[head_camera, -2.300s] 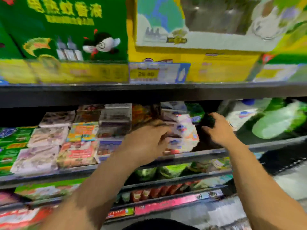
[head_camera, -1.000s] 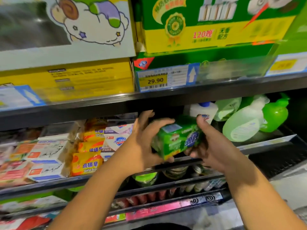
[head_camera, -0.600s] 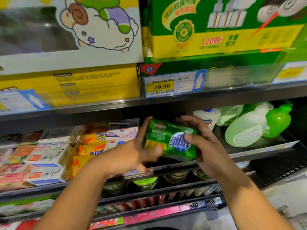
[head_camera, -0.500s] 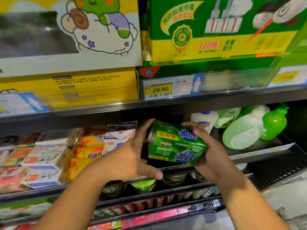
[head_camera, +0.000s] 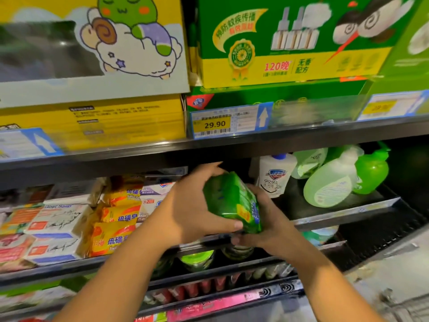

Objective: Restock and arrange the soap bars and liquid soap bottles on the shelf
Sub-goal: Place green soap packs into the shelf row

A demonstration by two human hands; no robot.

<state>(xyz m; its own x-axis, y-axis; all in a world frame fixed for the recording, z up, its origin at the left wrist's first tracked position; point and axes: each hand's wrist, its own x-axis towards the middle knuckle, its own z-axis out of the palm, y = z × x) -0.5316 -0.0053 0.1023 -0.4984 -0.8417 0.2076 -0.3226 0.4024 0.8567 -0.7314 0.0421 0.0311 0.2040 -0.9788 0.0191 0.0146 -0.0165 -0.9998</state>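
left hand [head_camera: 185, 210] and right hand [head_camera: 272, 225]: both bare, uncovered from fingertips to wrist. left forearm [head_camera: 120, 275] and right forearm [head_camera: 325, 282]: bare along their whole visible length, down to the lower edge of the view, and slender in outline. left thumbnail [head_camera: 238, 225]: trimmed short. finer detail of the fingers is lost to blur.

Blurry print on green soap pack [head_camera: 228, 201]; R hand [head_camera: 274, 224] fingers [head_camera: 238, 240] mostly behind it; far-L boxes [head_camera: 14, 247] blurry, edge-cut.
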